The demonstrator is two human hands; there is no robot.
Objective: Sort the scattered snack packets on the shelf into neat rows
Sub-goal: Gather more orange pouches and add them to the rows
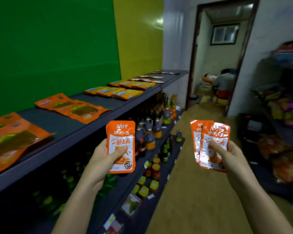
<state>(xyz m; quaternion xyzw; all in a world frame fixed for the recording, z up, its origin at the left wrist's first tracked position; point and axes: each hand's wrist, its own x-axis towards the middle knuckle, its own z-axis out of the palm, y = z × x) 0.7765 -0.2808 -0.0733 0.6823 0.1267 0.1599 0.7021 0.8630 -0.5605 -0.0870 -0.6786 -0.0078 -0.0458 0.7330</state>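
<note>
Green and yellow walls back a dark shelf [59,120] running from 8 o'clock toward 1 o'clock, with orange snack packets [78,109] lying in groups along it. At 7 o'clock the left hand [100,159] grasps a single packet [121,142] upright, thumb across its front. At 5 o'clock the right hand [233,157] grasps 2 overlapping packets [215,135], both held off the shelf.

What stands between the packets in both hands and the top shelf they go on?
Nothing visible. The left hand holds one packet, the right hand two packets, in open air beside the top shelf, with bare patches between larger orange packs.
</note>
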